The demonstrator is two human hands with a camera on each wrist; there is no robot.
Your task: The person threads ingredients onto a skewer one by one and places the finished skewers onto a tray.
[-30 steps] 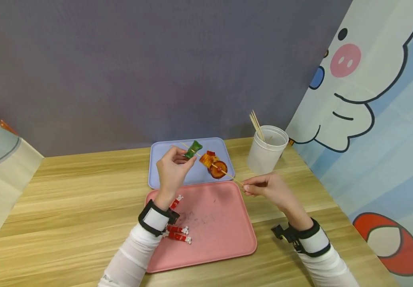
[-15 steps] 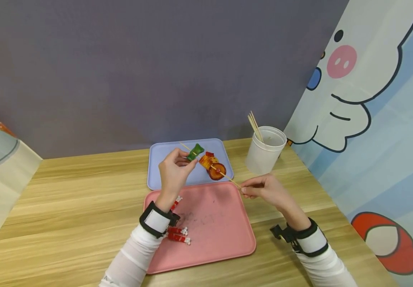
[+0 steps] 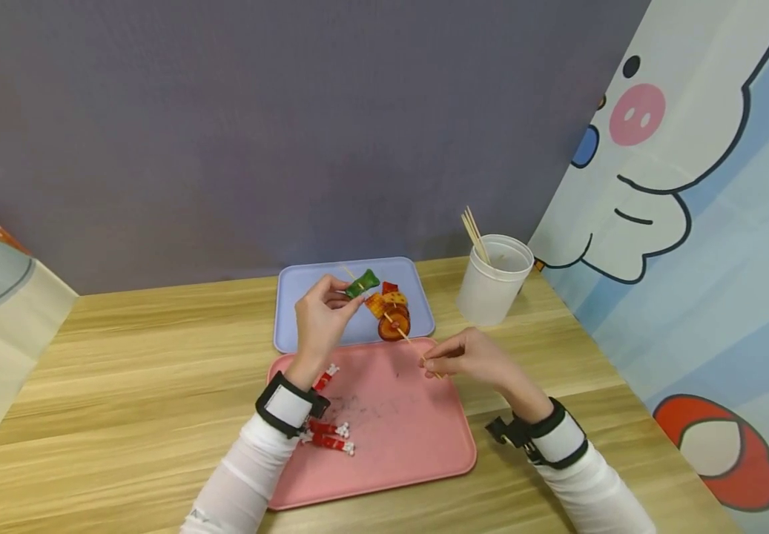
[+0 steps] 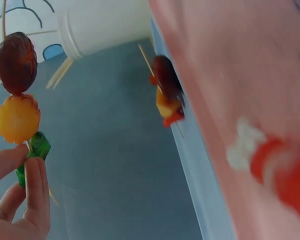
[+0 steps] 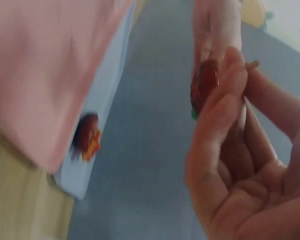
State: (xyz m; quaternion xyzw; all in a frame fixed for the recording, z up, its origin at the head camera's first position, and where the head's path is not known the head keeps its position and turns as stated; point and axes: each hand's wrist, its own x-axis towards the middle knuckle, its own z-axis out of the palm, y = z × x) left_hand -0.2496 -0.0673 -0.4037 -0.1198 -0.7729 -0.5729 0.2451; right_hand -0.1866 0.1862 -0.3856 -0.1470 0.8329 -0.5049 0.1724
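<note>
A bamboo skewer (image 3: 413, 343) slants between the two hands above the trays. Threaded on it are a brown mushroom slice (image 4: 16, 62), a yellow corn piece (image 4: 18, 119) and a glossy green pepper piece (image 3: 362, 283). The left hand (image 3: 320, 319) pinches the pepper piece between thumb and fingers, and the skewer's thin end sticks out past it. At the other end, the right hand (image 3: 474, 360) grips the bare stick with thumb and fingertips, over the pink tray's far right corner. In the right wrist view, the right fingers (image 5: 215, 120) partly cover the mushroom slice.
Another loaded skewer, with a red piece (image 3: 389, 288), lies on the blue tray (image 3: 287, 326). The pink tray (image 3: 411, 437) in front bears several red pieces (image 3: 334, 443) with white knobbed ends. A white bucket (image 3: 491, 293) with bamboo sticks (image 3: 474, 233) stands at the right.
The right hand has come left and slightly nearer the person, so the skewer slants more steeply and the mushroom slice sits lower and further left. The left hand has barely moved.
</note>
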